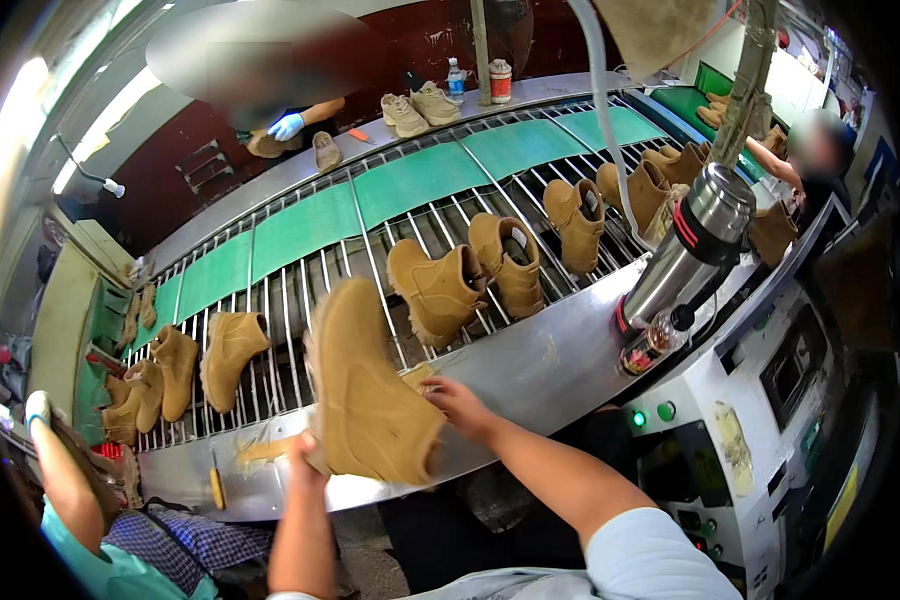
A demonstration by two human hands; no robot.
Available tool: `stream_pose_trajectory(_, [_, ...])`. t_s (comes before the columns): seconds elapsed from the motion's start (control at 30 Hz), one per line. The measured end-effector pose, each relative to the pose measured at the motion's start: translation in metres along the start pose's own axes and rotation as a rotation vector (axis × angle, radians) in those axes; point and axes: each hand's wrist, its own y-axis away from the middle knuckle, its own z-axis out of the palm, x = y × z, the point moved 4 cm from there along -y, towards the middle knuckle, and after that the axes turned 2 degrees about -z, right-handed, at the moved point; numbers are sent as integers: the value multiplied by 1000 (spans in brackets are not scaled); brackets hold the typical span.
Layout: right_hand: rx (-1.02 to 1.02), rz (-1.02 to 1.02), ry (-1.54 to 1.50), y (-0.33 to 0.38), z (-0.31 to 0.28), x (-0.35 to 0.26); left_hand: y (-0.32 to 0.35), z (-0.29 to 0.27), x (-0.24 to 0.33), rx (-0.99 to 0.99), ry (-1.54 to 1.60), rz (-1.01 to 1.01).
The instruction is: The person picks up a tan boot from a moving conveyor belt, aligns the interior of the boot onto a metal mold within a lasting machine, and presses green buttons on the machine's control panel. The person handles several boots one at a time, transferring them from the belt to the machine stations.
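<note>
A tan ankle boot (pixel 365 390) is held up over the metal table edge, its toe toward the far side and its lugged sole facing left. My left hand (pixel 311 458) is closed on the boot's sole side near the heel, with most fingers hidden behind it. Close against the boot's right side is my right hand (pixel 460 408), its fingers curled and pinched together. What those fingertips hold, if anything, is hidden or too small to name. A tan patch (pixel 419 375) shows just beyond them on the metal ledge.
Several tan boots (pixel 232 355) stand on the roller conveyor (pixel 280 300), which carries green mats (pixel 410 180). A steel flask (pixel 685 245) and a small bottle (pixel 658 340) stand right. A yellow-handled tool (pixel 216 485) lies left. Co-workers sit left, across and far right; a control box (pixel 715 430) is near right.
</note>
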Motion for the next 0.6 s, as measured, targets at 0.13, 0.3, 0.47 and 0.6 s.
stream_pose_trajectory(0.13, [-170,-70,-744,123,24,-89,87,88,-99,-288,504,-177])
stream_pose_trajectory(0.3, [-316,-298,-740,205,-15,-100,131,201,-156,-774,160,-414])
stream_pose_trajectory(0.47, [-71,-690,-649,282,-39,-160,163,288,-133,-822,36,-537])
stream_pose_trajectory(0.6, [54,-691,-544,350,-88,-160,158,287,-102,-944,-331,61])
